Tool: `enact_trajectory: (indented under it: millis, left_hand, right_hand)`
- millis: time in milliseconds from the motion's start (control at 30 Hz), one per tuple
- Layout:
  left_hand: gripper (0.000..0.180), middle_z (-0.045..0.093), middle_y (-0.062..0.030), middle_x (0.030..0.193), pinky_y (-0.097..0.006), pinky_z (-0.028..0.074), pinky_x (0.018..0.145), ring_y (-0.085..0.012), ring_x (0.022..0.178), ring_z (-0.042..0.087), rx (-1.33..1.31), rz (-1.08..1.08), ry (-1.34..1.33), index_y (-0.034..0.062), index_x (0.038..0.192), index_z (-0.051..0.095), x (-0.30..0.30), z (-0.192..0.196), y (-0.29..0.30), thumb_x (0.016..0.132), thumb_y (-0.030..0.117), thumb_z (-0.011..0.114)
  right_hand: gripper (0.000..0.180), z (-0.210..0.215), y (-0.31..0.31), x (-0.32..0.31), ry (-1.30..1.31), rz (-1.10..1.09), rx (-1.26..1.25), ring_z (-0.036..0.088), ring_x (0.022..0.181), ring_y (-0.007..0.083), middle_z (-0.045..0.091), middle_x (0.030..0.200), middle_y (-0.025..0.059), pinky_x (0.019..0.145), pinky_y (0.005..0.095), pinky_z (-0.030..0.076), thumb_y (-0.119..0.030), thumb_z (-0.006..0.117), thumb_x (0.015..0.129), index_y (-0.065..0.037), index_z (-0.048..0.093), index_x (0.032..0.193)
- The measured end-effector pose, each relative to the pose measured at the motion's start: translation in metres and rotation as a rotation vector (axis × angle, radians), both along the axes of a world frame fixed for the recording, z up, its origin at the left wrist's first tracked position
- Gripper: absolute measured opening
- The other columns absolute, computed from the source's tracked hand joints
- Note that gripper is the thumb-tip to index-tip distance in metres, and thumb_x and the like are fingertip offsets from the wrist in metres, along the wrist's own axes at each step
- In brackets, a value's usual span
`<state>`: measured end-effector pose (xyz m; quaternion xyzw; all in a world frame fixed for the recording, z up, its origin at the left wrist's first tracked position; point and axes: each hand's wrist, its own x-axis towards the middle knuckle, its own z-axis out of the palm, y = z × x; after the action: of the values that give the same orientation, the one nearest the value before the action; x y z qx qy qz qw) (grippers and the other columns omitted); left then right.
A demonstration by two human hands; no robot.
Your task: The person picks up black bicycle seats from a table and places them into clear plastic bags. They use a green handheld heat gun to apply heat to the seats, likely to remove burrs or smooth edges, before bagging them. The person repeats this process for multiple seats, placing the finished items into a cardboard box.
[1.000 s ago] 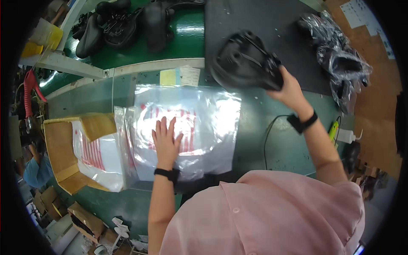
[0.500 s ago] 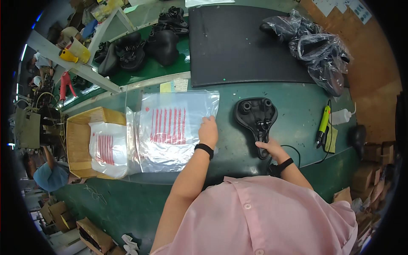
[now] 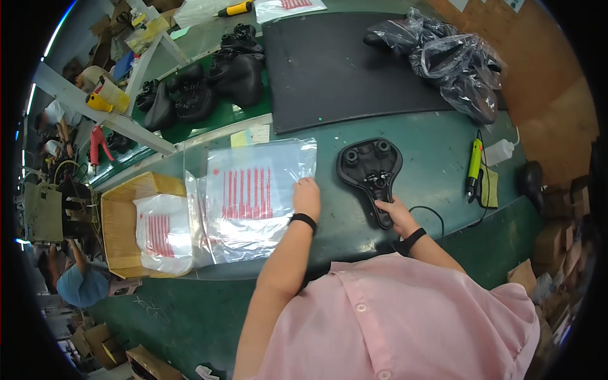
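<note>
A black bicycle saddle (image 3: 370, 166) lies upside down at the centre right, its underside and mounting hardware facing up. My right hand (image 3: 400, 217) is closed around its narrow nose, thumb on top. To the left lies a stack of clear plastic bags (image 3: 256, 152) printed with red lines. My left hand (image 3: 307, 197) rests at the right edge of the top bag, fingers curled and pressed together on the plastic; the fingertips are partly hidden. A gap of green bench separates the saddle from the bags.
A cardboard box (image 3: 117, 221) at left holds more printed bags. Behind is a black mat (image 3: 342, 69) bearing plastic-wrapped saddles (image 3: 453, 69). Several bare saddles (image 3: 237, 79) stand back left. On the right are a green electric screwdriver (image 3: 474, 166) with a cord and a white bottle (image 3: 499, 152).
The whole view has shifted and turned slightly. My left hand stays at the bag's right edge, and my right hand keeps its hold on the saddle's nose.
</note>
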<state>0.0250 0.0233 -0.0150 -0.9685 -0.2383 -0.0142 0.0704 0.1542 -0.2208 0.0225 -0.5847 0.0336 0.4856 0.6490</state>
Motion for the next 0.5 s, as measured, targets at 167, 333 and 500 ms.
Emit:
enact_trajectory:
  millis: [167,333,500]
  left_hand:
    - [0.021,0.063,-0.0148,0.065,-0.040,0.046,0.059,-0.0298,0.064,0.062,-0.749,0.341,-0.434,0.0004,0.070,0.062,-0.039,0.023,0.042,0.074,0.019,0.072]
    - [0.025,0.060,-0.0127,0.065,-0.039,0.045,0.059,-0.0289,0.063,0.058,-1.051,0.510,-0.517,0.0003,0.075,0.061,-0.068,0.051,0.053,0.077,0.022,0.073]
    - [0.030,0.059,-0.0163,0.096,-0.035,0.050,0.061,-0.0284,0.088,0.060,-0.446,0.165,-0.453,-0.0001,0.101,0.056,-0.049,0.032,0.012,0.079,0.018,0.067]
  right_hand:
    - [0.057,0.028,-0.001,-0.016,-0.222,0.019,0.075,0.059,0.099,0.0159,0.062,0.112,0.0069,0.090,0.0304,0.046,-0.005,0.074,0.075,0.001,0.050,0.127]
    - [0.063,0.062,0.014,-0.019,-0.316,0.122,0.131,0.056,0.108,0.0161,0.060,0.117,0.0061,0.096,0.0308,0.043,-0.008,0.076,0.072,0.000,0.049,0.129]
    - [0.049,0.064,0.047,-0.022,-0.212,0.123,0.196,0.062,0.093,0.0177,0.063,0.106,0.0080,0.085,0.0309,0.049,-0.013,0.073,0.078,0.000,0.052,0.120]
